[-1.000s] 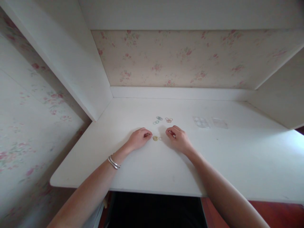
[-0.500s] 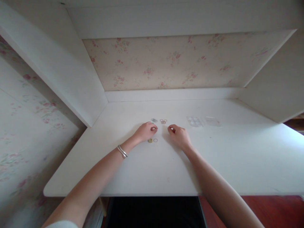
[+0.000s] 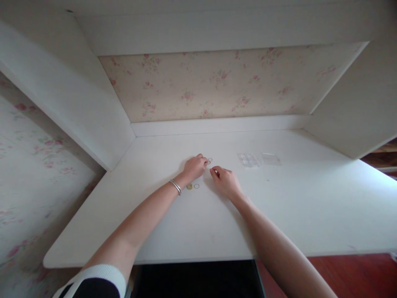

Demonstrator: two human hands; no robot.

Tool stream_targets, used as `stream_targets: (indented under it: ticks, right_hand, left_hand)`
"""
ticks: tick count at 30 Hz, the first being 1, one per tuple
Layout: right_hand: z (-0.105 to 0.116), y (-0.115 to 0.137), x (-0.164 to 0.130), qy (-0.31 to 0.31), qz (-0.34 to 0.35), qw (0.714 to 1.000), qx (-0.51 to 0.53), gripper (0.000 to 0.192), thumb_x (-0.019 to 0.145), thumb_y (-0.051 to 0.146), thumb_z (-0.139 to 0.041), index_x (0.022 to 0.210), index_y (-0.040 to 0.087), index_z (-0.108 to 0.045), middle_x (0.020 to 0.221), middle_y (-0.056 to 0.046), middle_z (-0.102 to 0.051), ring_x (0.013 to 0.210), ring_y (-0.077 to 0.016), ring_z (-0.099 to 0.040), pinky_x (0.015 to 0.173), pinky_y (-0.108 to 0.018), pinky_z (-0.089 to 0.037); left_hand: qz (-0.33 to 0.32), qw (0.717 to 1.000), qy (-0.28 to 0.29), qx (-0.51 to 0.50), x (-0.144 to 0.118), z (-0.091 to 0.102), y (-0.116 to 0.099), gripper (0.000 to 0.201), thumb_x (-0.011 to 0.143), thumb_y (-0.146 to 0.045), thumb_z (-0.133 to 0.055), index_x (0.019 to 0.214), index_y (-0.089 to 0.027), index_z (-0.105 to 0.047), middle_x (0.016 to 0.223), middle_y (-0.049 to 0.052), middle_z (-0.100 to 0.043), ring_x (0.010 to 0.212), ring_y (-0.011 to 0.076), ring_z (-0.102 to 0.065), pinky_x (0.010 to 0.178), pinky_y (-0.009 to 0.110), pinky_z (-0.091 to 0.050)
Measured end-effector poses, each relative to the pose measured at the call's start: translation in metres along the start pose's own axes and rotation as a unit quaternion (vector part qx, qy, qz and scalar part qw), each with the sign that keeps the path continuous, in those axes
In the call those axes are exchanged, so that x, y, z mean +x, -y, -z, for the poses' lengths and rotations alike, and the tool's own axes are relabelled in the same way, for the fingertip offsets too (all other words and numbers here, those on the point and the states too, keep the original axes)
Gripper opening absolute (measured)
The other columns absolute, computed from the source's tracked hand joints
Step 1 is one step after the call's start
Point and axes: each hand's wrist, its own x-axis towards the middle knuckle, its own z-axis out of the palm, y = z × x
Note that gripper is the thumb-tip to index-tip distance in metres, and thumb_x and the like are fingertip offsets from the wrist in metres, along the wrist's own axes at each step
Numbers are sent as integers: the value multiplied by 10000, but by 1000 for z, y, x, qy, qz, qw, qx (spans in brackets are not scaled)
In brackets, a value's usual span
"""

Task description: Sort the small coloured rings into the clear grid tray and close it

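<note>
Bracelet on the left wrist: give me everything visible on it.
The bracelet is a thin, silvery, metal-looking bangle that seems to be two or three slim bands lying close together. It circles the wrist just behind the left hand, slanted across the forearm and touching only skin. It sits above the white desk, near two small rings lying on the desktop. No clasp or marking can be made out.

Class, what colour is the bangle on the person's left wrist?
Silver; the bangle shows in the head view.
</note>
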Motion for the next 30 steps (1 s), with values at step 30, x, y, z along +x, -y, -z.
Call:
stream_targets:
  ticks: [30]
  right_hand:
    - [-6, 1, 0, 34, 14, 999, 34, 314, 914, 405, -384, 882, 246, -653, 787, -29, -687, 710, -156, -609, 602, -227, -339]
  left_hand:
    - [-40, 997, 15, -66, -97, 33, 14, 232, 866, -326, -468, 911, -265, -688, 873, 17, -619, 789, 153, -604, 759, 258, -442]
